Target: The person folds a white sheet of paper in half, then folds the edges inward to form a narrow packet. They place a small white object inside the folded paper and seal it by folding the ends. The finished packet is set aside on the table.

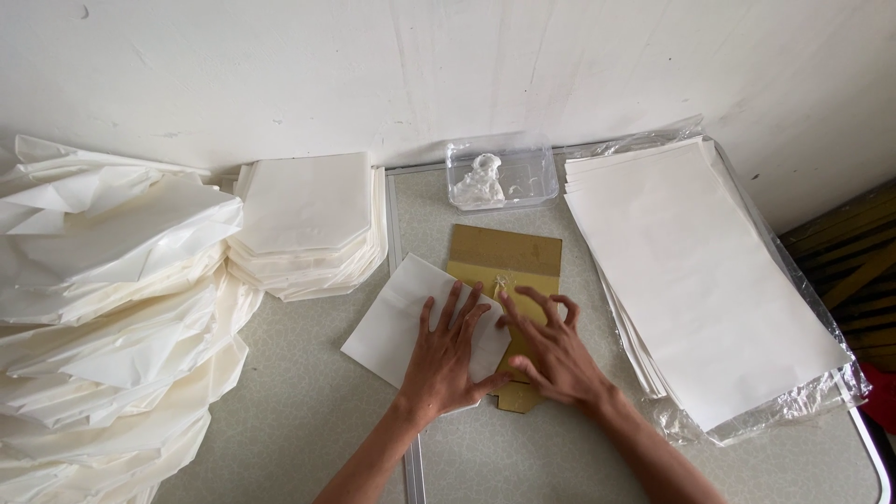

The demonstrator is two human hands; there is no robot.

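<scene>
My left hand [446, 355] lies flat with fingers spread on a folded white paper sheet [392, 317] in the middle of the table. My right hand [551, 345] rests beside it, fingers bent, pressing the paper's right edge where it overlaps a brown cardboard piece [509, 254]. A smear of white paste shows on the cardboard just above my fingertips. Neither hand grips anything.
A clear plastic tub [532, 173] with white paste stands behind the cardboard. A stack of folded white paper [308, 219] sits at the back left, a loose heap of finished pieces [103, 308] at far left, and large flat sheets in plastic wrap [700, 280] at right.
</scene>
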